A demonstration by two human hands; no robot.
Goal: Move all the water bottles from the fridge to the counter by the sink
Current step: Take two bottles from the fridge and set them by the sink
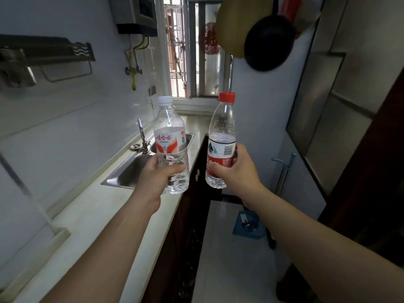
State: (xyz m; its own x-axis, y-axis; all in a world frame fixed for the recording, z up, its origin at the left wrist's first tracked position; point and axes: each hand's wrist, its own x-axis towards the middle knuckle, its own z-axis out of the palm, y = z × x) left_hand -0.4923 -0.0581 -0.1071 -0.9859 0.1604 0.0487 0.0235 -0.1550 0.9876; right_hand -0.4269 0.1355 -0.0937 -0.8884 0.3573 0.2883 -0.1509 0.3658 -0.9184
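Observation:
My left hand (156, 177) grips a clear water bottle with a white cap (170, 136) and a red-and-white label, held upright above the counter's front edge next to the sink (122, 171). My right hand (237, 171) grips a second clear water bottle with a red cap (222, 132) and a red label, upright in the air over the aisle, to the right of the counter. The pale counter (91, 215) runs along the left wall toward the window. The fridge is not in view.
A steel tap (142, 136) stands at the sink's back edge. A metal rack (43, 53) hangs on the left wall. A black pan (270, 42) hangs overhead at the right. Dark cabinet doors (181, 226) sit below the counter. A blue object (248, 224) lies on the floor.

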